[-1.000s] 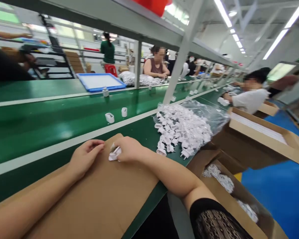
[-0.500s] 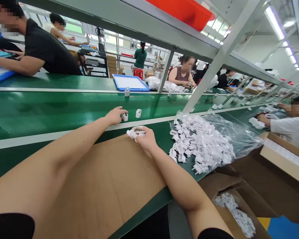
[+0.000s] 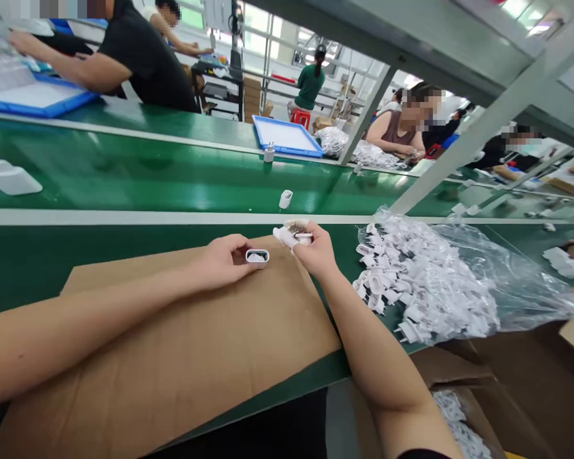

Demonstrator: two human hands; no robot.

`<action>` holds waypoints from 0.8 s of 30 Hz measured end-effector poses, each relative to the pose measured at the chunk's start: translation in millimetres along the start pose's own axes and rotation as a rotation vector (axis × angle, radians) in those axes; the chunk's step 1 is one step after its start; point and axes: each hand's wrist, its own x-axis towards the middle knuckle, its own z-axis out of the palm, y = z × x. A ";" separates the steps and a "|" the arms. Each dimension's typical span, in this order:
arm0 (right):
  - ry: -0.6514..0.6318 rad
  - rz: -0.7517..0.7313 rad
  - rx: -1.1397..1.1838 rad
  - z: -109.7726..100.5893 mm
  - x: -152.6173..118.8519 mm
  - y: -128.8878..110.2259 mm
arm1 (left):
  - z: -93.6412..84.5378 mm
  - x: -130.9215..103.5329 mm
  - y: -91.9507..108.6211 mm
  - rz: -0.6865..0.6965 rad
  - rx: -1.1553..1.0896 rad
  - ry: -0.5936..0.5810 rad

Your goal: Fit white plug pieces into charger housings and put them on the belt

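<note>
My left hand (image 3: 227, 261) is closed around a white charger housing (image 3: 257, 257), its hollow oval end turned toward me with some white parts inside. To the right, my right hand (image 3: 313, 250) pinches a small white plug piece (image 3: 304, 238), partly hidden by the fingers. White covers sit on its thumb and a fingertip. Both hands are above a brown cardboard sheet (image 3: 205, 319). Just beyond them, another white housing (image 3: 286, 199) rests on the green conveyor belt (image 3: 172, 172). Right of my right hand lies a heap of white plug pieces (image 3: 425, 287) spilling from a clear plastic bag (image 3: 516, 280).
A white charger with pins (image 3: 268, 152) stands on the belt's far side near a blue-rimmed tray (image 3: 287, 137). White parts (image 3: 10, 177) lie at far left. A slanted metal post (image 3: 459, 140) rises behind the heap. Cardboard boxes (image 3: 511, 376) are at lower right. Co-workers sit across the belt.
My left hand has taken a housing off the belt and brought it back over the cardboard. My right hand keeps its plug piece. The view has turned and dipped.
</note>
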 end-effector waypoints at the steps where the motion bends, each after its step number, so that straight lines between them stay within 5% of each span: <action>1: -0.028 -0.071 -0.090 1.3 -4.4 -3.4 | 4.7 -6.1 -4.9 0.011 -0.013 0.024; 7: -0.217 -0.448 -0.611 15.1 -27.9 -13.9 | 12.1 -7.5 -22.6 0.145 -0.080 0.055; 13: -0.268 -0.521 -0.885 26.7 -30.4 -11.2 | 10.7 -5.0 -20.1 0.254 -0.165 0.018; 24: -0.259 -0.483 -0.928 26.7 -29.1 -16.2 | 13.2 -3.2 -24.2 0.262 -0.147 0.043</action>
